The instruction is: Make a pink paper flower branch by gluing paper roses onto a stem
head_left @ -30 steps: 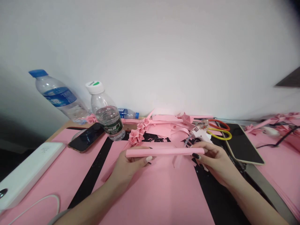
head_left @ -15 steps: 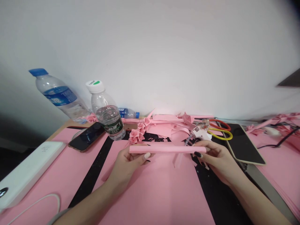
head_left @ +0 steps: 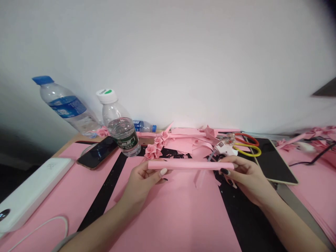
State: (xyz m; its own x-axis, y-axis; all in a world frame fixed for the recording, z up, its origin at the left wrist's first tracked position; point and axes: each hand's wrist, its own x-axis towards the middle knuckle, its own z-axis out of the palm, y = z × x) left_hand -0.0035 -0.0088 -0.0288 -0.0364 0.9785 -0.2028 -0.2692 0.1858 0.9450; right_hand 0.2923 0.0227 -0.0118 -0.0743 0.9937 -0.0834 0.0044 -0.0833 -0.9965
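A long, narrow roll of pink paper (head_left: 191,165) is held level across the middle of the head view. My left hand (head_left: 144,180) pinches its left end, thumb in front and fingers behind. At the right end, my right hand (head_left: 244,175) grips it between thumb and fingers. Below lies a large sheet of pink paper (head_left: 170,217) on a black surface. Just behind the roll are folded pink paper flowers (head_left: 153,151) and a white glue gun (head_left: 225,149), whose tip points down toward the roll.
At left stand a water bottle (head_left: 123,134) and a leaning blue-capped bottle (head_left: 69,108). A phone (head_left: 98,154) and a long white device (head_left: 34,192) lie nearer. Scissors with red and yellow handles (head_left: 248,148) rest by a tablet (head_left: 275,162). Paper scraps lie along the wall.
Both hands have shifted slightly to the right and a little up with the paper roll. The grip looks the same, and the things around it have stayed put.
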